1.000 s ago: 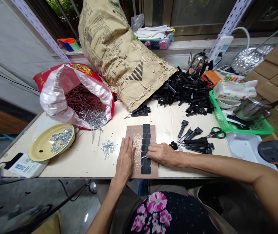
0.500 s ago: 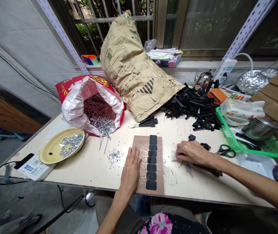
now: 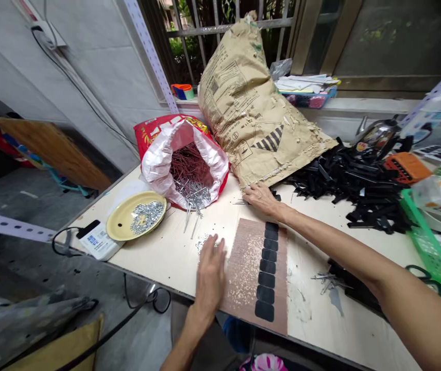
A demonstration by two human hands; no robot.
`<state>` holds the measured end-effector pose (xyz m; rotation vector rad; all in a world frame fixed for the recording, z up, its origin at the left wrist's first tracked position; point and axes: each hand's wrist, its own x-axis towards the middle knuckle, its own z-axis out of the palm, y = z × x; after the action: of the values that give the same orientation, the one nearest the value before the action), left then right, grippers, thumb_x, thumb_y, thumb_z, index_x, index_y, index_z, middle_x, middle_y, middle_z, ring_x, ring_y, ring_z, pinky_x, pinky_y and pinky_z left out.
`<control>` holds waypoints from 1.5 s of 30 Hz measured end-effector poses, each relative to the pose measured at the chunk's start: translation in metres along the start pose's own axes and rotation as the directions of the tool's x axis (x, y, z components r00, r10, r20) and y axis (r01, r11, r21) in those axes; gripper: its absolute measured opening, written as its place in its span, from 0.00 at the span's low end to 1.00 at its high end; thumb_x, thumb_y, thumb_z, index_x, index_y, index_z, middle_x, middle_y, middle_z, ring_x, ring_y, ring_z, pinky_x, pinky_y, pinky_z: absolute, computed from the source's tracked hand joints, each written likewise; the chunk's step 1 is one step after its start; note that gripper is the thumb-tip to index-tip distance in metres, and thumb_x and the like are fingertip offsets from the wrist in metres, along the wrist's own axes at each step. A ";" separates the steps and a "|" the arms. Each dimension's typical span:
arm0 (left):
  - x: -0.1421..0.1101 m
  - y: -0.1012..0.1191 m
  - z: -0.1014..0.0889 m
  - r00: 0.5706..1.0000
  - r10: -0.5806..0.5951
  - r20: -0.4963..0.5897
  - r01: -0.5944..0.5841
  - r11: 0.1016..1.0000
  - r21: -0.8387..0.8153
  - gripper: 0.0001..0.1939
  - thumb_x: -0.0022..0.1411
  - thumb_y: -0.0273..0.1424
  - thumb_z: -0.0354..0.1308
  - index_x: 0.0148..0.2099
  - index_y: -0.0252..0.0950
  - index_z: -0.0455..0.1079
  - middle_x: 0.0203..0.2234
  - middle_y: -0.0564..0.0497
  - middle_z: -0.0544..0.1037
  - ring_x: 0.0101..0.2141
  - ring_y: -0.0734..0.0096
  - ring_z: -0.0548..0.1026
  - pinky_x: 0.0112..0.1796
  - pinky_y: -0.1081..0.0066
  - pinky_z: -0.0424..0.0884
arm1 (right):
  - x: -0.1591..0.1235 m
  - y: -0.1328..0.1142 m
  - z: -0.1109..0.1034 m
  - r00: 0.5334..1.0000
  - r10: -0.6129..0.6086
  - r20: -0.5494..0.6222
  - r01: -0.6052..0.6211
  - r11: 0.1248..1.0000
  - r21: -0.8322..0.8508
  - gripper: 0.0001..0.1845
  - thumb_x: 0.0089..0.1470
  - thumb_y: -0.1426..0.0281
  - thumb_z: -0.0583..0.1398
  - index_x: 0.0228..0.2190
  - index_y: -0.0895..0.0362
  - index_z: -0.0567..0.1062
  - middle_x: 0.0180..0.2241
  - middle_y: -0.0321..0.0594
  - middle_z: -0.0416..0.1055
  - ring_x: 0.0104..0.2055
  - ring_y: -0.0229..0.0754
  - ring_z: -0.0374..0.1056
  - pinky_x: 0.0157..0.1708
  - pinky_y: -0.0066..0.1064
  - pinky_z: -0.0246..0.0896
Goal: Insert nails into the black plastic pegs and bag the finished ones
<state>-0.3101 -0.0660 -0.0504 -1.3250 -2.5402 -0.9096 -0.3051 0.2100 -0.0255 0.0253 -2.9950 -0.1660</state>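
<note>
My left hand (image 3: 210, 278) hovers or rests, slightly blurred, at the left edge of a brown board (image 3: 243, 309), its fingers apart and nothing visible in them. Its fingertips are over a small scatter of tiny silver pieces (image 3: 202, 242). A column of black rounded-square pads (image 3: 266, 279) lies along the board's right side, with pale specks beside it. Beyond the board, my right hand (image 3: 261, 198) reaches to the paper sack's lower edge. Its fingers curl over a small bunch of black pieces with thin metal rods (image 3: 239, 202); the hand hides most of them.
Behind stand a tan paper sack (image 3: 243, 118) and a red-and-white bag (image 3: 154, 159) of metal rods. At left is a yellow dish (image 3: 114, 219) of silver bits. Black parts (image 3: 367, 180) heap at right, near a green basket (image 3: 421, 232) and scissors (image 3: 425, 278).
My right hand has moved from the table right of the board to the black pieces beside the sack. My left hand has lifted or shifted left off the board. The view has turned left.
</note>
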 end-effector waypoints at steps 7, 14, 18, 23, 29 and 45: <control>0.028 -0.052 -0.028 0.996 -0.081 -0.037 0.088 0.968 0.236 0.16 0.65 0.35 0.47 0.45 0.38 0.75 0.33 0.43 0.72 0.36 0.58 0.65 0.36 0.62 0.68 | 0.009 0.007 0.019 0.999 0.038 -0.016 -0.038 0.999 0.004 0.13 0.59 0.77 0.50 0.34 0.62 0.74 0.37 0.50 0.71 0.42 0.49 0.60 0.38 0.37 0.49; 0.053 -0.057 -0.019 0.984 -0.067 0.165 0.009 0.946 0.325 0.14 0.64 0.30 0.48 0.39 0.40 0.76 0.29 0.44 0.72 0.35 0.59 0.64 0.35 0.64 0.64 | -0.012 0.001 -0.010 0.950 0.160 -0.267 -0.142 0.986 0.086 0.18 0.64 0.69 0.45 0.40 0.60 0.72 0.35 0.47 0.70 0.40 0.46 0.61 0.39 0.35 0.54; 0.060 -0.055 -0.024 0.966 -0.076 0.246 -0.010 0.944 0.328 0.12 0.63 0.27 0.49 0.36 0.37 0.75 0.31 0.44 0.73 0.37 0.59 0.66 0.37 0.64 0.64 | -0.033 -0.009 -0.030 0.907 0.199 -0.372 -0.106 0.961 0.254 0.18 0.65 0.68 0.44 0.46 0.59 0.71 0.37 0.46 0.70 0.41 0.45 0.64 0.42 0.35 0.58; 0.062 -0.049 -0.030 0.975 -0.091 0.203 0.050 0.978 0.201 0.08 0.59 0.26 0.52 0.33 0.35 0.73 0.29 0.44 0.74 0.36 0.59 0.69 0.37 0.64 0.64 | -0.057 -0.041 -0.043 0.889 0.257 -0.379 -0.069 0.893 0.444 0.17 0.64 0.70 0.47 0.48 0.58 0.71 0.38 0.46 0.69 0.42 0.44 0.64 0.42 0.35 0.62; 0.057 -0.011 -0.034 0.894 -0.388 0.223 0.433 0.626 -0.649 0.11 0.54 0.36 0.59 0.34 0.33 0.71 0.26 0.50 0.75 0.29 0.69 0.73 0.33 0.69 0.68 | -0.079 -0.097 -0.061 0.915 0.282 -0.290 -0.028 0.760 0.649 0.14 0.61 0.69 0.52 0.46 0.54 0.73 0.35 0.41 0.66 0.36 0.38 0.65 0.35 0.29 0.64; 0.052 0.045 -0.033 0.893 -0.310 0.326 0.418 0.302 -0.857 0.09 0.51 0.31 0.65 0.33 0.31 0.72 0.25 0.53 0.75 0.27 0.76 0.74 0.34 0.74 0.70 | -0.107 -0.106 -0.067 0.904 0.355 -0.236 -0.155 0.789 0.595 0.13 0.60 0.69 0.54 0.45 0.51 0.74 0.33 0.38 0.65 0.34 0.37 0.65 0.32 0.26 0.60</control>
<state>-0.3112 -0.0292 0.0155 -0.8452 -2.4163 -2.7286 -0.1886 0.1004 0.0140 -0.2692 -2.5491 0.6925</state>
